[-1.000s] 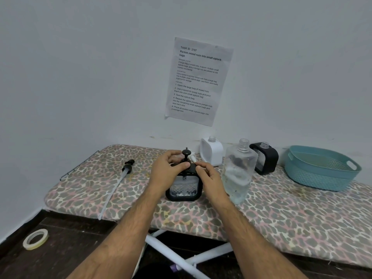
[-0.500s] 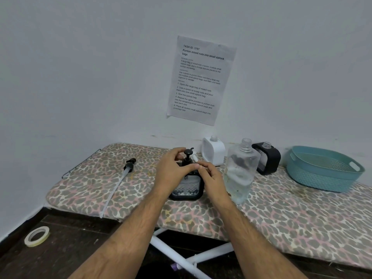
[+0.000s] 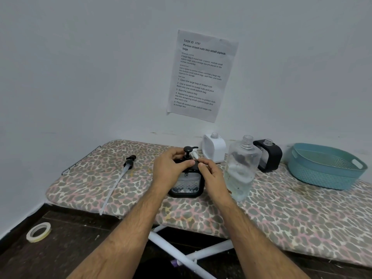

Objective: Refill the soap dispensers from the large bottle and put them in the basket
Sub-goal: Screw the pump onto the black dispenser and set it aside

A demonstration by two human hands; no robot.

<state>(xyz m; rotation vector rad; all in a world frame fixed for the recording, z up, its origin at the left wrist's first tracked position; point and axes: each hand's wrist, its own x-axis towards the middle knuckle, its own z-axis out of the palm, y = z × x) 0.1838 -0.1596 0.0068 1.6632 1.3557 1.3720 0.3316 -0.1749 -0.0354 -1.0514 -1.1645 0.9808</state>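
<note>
A black soap dispenser (image 3: pixel 187 187) with a clear patterned window stands on the leopard-print board (image 3: pixel 281 214), its black pump head on top. My left hand (image 3: pixel 170 171) grips its top left shoulder. My right hand (image 3: pixel 213 177) grips its top right side, fingers curled at the pump collar. The large clear bottle (image 3: pixel 241 168), uncapped and part full, stands just right of my right hand. Behind are a white dispenser (image 3: pixel 214 148) and a second black dispenser (image 3: pixel 268 156), both without pumps. The teal basket (image 3: pixel 324 168) sits at the far right.
A loose black pump with a long white tube (image 3: pixel 118 178) lies on the board's left part. A small white pump part (image 3: pixel 194 154) lies behind the held dispenser. A tape roll (image 3: pixel 38 232) lies on the dark floor. A paper sheet (image 3: pixel 201 75) hangs on the wall.
Both hands stay on the black dispenser's top; the fingers have shifted slightly around the pump collar. The view has drifted a little.
</note>
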